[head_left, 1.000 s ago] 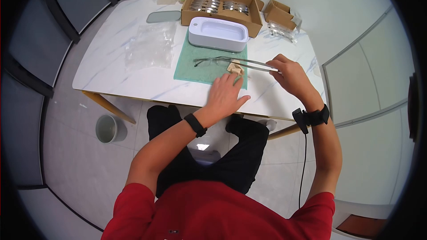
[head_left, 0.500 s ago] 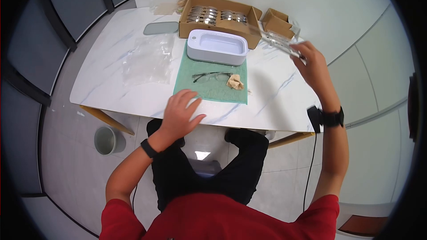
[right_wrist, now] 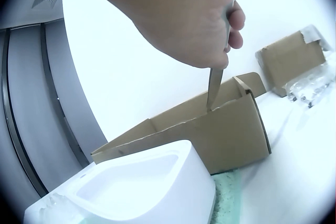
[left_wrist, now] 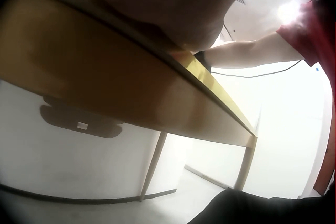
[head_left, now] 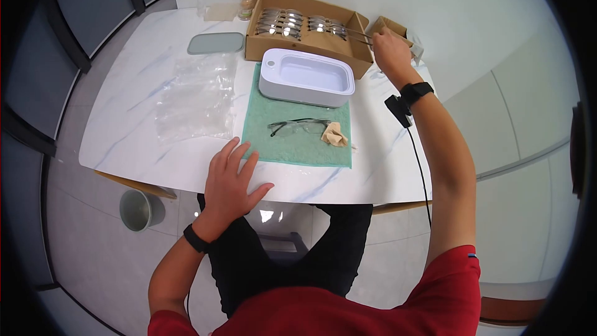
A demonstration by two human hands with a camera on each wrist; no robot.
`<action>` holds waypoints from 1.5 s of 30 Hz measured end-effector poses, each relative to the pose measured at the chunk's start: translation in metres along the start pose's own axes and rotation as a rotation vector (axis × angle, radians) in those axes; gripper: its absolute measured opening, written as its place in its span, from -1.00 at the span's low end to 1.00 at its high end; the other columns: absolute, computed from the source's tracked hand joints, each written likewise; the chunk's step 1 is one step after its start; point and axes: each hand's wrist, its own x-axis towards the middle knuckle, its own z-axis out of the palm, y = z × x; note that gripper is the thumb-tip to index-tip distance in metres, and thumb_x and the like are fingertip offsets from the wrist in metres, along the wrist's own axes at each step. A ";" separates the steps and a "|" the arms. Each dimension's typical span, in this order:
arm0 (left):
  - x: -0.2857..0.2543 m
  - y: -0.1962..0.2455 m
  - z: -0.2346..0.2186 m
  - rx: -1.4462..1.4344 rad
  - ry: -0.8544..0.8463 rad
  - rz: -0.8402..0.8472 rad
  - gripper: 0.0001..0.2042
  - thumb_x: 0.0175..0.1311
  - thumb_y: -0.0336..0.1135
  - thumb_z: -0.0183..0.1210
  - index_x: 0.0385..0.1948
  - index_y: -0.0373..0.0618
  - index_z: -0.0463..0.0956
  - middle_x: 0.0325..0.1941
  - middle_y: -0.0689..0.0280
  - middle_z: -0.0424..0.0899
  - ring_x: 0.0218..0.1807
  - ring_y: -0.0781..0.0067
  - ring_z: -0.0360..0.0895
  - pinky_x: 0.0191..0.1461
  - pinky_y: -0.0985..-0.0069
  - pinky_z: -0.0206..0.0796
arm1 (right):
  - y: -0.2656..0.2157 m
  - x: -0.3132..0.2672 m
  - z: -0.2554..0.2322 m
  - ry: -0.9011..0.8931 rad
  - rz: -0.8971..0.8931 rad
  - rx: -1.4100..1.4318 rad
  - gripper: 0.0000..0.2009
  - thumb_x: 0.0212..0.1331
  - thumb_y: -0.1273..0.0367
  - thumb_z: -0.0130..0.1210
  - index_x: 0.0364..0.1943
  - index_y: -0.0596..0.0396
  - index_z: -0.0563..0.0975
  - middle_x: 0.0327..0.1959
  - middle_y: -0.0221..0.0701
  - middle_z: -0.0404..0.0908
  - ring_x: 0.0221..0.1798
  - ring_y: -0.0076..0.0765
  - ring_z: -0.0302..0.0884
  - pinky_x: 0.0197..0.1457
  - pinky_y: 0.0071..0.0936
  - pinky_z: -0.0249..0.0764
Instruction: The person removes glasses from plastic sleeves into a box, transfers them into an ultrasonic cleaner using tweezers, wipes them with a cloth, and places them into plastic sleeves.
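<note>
My right hand (head_left: 393, 56) holds long metal tweezers (right_wrist: 214, 87) above the right end of an open cardboard box (head_left: 336, 56). In the head view the tweezer arms slant leftward into the box, close to the rows of glasses (head_left: 283, 23) there; their tips are hidden in the right wrist view. My left hand (head_left: 229, 180) lies at the table's front edge with its fingers spread, just off the green cloth's lower left corner. On that green cloth (head_left: 292, 152) sit a pair of glasses (head_left: 298, 124) and a crumpled beige cloth (head_left: 334, 134).
A white ultrasonic cleaner tub (head_left: 305, 90) stands between the cloth and the box. Clear plastic bags (head_left: 198, 96) and a grey lid (head_left: 216, 43) lie to the left. Behind my right hand is a smaller cardboard box (head_left: 388, 23). A bin (head_left: 138, 211) stands on the floor.
My right hand has moved away from the glasses on the cloth, out to the right, then over the box with the tweezers. My left hand has drawn back leftward from the beige cloth.
</note>
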 end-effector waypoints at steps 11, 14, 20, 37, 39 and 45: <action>0.000 0.001 -0.001 0.001 0.001 -0.002 -0.45 0.02 -0.01 0.34 -0.06 -0.29 0.57 0.20 0.07 0.47 0.36 -0.04 0.28 0.26 0.09 0.21 | -0.002 0.007 0.015 -0.024 -0.074 -0.085 -0.87 0.12 0.50 0.06 -0.27 0.10 0.60 -0.14 -0.28 0.55 -0.12 -0.14 0.63 -0.14 -0.22 0.61; 0.000 0.001 0.000 0.004 0.018 0.011 -0.47 0.03 -0.02 0.34 -0.08 -0.28 0.57 0.19 0.07 0.47 0.34 -0.05 0.30 0.25 0.09 0.22 | 0.004 -0.007 0.001 -0.018 -0.112 -0.046 -0.84 0.13 0.52 0.03 -0.24 0.08 0.59 -0.12 -0.31 0.55 -0.12 -0.13 0.63 -0.17 -0.21 0.59; -0.001 0.000 0.003 0.002 0.059 0.030 -0.48 0.03 -0.03 0.34 -0.09 -0.28 0.56 0.17 0.07 0.47 0.33 -0.06 0.31 0.25 0.08 0.23 | 0.026 -0.047 -0.032 0.128 -0.090 0.114 -0.85 0.22 0.48 0.05 -0.16 0.08 0.58 -0.16 -0.31 0.57 -0.22 0.00 0.61 -0.20 -0.15 0.55; -0.002 0.004 0.002 0.018 0.100 0.057 -0.55 0.08 -0.06 0.35 -0.18 -0.31 0.60 0.10 0.06 0.52 0.26 -0.02 0.37 0.23 0.15 0.27 | 0.023 -0.133 -0.148 0.079 -0.265 0.343 -0.82 0.11 0.50 0.20 -0.17 0.11 0.61 -0.18 -0.35 0.60 -0.29 -0.09 0.62 -0.20 -0.22 0.55; -0.003 0.003 0.003 0.019 0.101 0.058 -0.55 0.08 -0.06 0.35 -0.18 -0.31 0.60 0.09 0.06 0.52 0.26 -0.02 0.37 0.23 0.15 0.27 | 0.015 -0.127 -0.140 0.025 -0.304 0.320 -0.83 0.09 0.49 0.20 -0.20 0.10 0.62 -0.23 -0.34 0.59 -0.27 -0.09 0.62 -0.18 -0.21 0.55; -0.004 0.003 0.004 0.021 0.095 0.047 -0.55 0.09 -0.06 0.34 -0.18 -0.32 0.59 0.09 0.06 0.52 0.26 -0.02 0.37 0.24 0.15 0.27 | 0.004 -0.113 -0.125 -0.032 -0.337 0.255 -0.79 0.10 0.49 0.21 -0.15 0.12 0.60 -0.16 -0.31 0.59 -0.22 -0.06 0.61 -0.16 -0.18 0.54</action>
